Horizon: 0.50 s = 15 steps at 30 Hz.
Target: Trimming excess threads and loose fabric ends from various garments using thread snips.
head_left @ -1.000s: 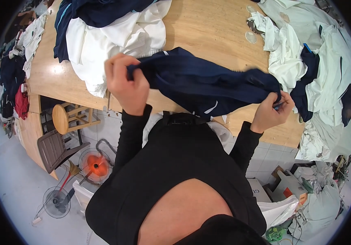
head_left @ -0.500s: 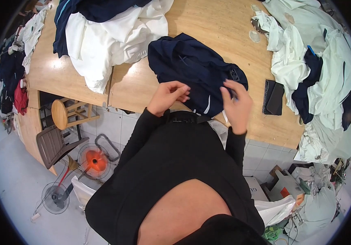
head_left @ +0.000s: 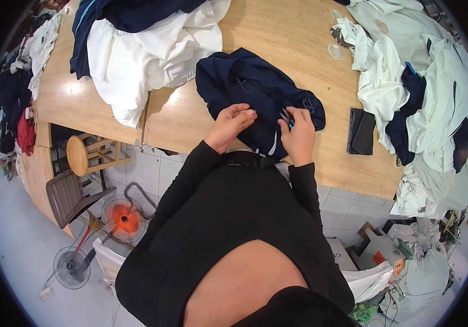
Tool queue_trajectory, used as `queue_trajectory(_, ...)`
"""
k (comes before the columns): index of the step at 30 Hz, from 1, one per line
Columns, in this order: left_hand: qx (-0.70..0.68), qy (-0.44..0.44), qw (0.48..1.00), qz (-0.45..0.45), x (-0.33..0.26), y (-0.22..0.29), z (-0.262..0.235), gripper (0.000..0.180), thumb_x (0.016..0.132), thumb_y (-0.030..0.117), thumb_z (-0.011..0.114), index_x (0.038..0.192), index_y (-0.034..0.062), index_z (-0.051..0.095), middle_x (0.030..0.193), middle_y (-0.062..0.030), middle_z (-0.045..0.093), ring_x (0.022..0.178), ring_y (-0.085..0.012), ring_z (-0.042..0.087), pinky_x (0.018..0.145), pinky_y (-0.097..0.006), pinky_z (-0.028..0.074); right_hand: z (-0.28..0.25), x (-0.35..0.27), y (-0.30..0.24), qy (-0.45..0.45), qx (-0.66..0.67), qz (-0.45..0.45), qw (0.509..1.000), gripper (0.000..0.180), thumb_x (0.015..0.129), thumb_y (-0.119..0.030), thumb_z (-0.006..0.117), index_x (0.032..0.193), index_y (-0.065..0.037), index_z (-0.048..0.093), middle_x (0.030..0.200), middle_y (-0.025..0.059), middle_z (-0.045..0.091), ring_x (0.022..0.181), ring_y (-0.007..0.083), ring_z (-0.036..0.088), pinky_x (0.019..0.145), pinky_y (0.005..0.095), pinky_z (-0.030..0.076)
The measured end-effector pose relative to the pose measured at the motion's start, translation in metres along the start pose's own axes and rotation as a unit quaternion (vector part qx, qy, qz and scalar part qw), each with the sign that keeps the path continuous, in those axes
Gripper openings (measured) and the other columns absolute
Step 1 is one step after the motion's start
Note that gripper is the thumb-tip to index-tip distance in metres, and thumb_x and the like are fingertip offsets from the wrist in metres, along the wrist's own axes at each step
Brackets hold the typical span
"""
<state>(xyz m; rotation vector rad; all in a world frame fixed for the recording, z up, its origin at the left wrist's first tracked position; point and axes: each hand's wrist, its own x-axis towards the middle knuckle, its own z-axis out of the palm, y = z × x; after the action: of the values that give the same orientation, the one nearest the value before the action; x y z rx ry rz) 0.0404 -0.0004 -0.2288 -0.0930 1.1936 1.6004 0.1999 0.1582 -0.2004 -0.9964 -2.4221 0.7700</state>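
Observation:
A crumpled navy garment (head_left: 250,87) lies on the wooden table (head_left: 283,32) right in front of me. My left hand (head_left: 231,122) rests on its near edge, fingertips pressed together on the fabric. Beside it, my right hand (head_left: 299,133) is on the same garment and grips a small thin tool (head_left: 286,116) with a blue spot, its tip pointing at the cloth between the two hands. What kind of tool it is I cannot tell. Both sleeves are black.
A heap of white and navy clothes (head_left: 147,49) fills the table's back left. Pale green and white garments (head_left: 435,87) pile up at the right. A black flat case (head_left: 362,131) lies right of my hands. Below the table edge stand a wooden stool (head_left: 81,155), a brown chair (head_left: 68,193) and two fans (head_left: 125,218).
A second ago both hands held the navy garment stretched in the air. It now lies bunched on the table, and the hands have come together on its near edge.

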Motion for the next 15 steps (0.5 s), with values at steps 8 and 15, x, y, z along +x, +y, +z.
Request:
queue_trajectory(8, -0.147, -0.083, 0.985, -0.024, 0.005, 0.002, 0.004, 0.033, 0.112, 0.019, 0.066, 0.141, 0.0053, 0.06, 0.132, -0.0087, 0.071, 0.125, -0.0221, 0.07, 0.114, -0.042, 0.055, -0.033, 0.002, -0.023, -0.101, 0.218, 0.049, 0.97, 0.013, 0.09, -0.004, 0.083, 0.1, -0.001, 0.076, 0.091, 0.0113, 0.075, 0.084, 0.0265, 0.073, 0.072, 0.0376, 0.053)
queue_trajectory(15, -0.16, -0.15, 0.967, 0.131, -0.04, 0.055, 0.026, 0.046, 0.118, 0.015, 0.048, 0.164, 0.0093, 0.045, 0.153, -0.0108, 0.063, 0.142, -0.0261, 0.063, 0.116, -0.045, 0.055, -0.049, 0.001, -0.035, -0.099, 0.369, 0.061, 0.922, 0.015, 0.099, 0.001, 0.075, 0.114, -0.001, 0.079, 0.104, -0.0019, 0.079, 0.072, 0.0011, 0.051, 0.065, 0.0204, 0.041)
